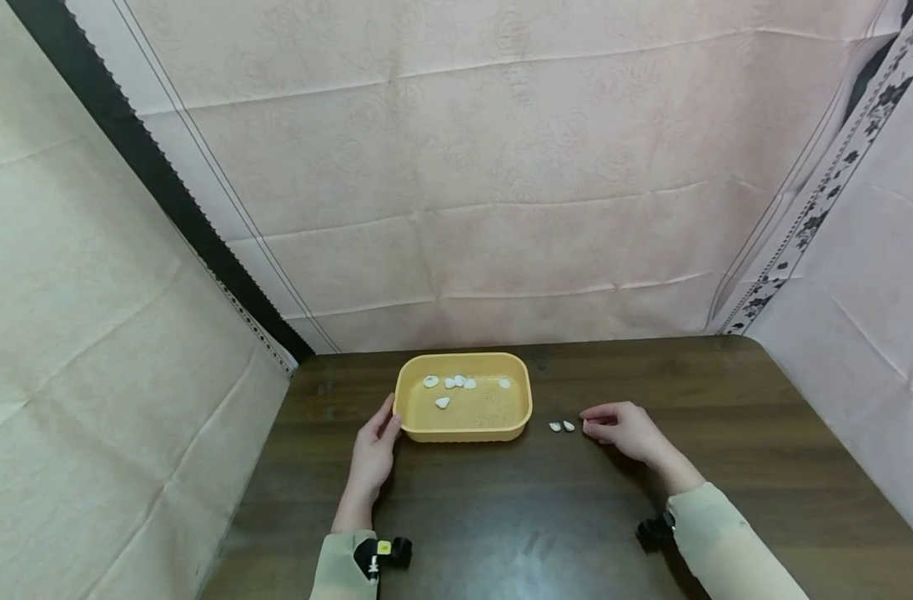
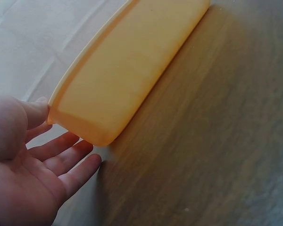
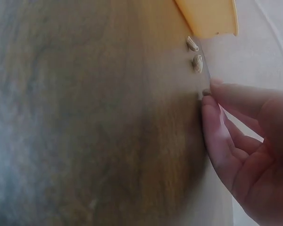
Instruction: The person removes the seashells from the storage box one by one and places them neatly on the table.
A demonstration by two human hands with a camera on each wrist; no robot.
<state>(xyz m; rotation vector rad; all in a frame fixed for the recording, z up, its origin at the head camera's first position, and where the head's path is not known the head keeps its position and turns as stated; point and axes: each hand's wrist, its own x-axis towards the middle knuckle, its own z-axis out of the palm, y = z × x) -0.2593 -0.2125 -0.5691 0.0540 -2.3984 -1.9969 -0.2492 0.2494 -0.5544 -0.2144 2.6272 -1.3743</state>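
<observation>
At the left end of the yellow tray [image 1: 467,436], my left hand [image 1: 373,454] rests its thumb and fairly straight fingers against the outside of the corner. Several small white shells [image 1: 443,402] lie spread inside the tray. To its right, two small ridged shells [image 3: 197,63] lie side by side on the table. Just beyond them my right hand [image 1: 624,429] is low at the table, thumb and forefinger pinching another small shell [image 3: 206,92]. Most of that piece is hidden by the fingertips.
The dark wooden table [image 1: 501,517] ends at a pale patterned cloth [image 1: 464,208] hanging behind the tray. More cloth hangs at the left [image 1: 111,375] and right [image 1: 861,333]. A small black device is strapped on each wrist.
</observation>
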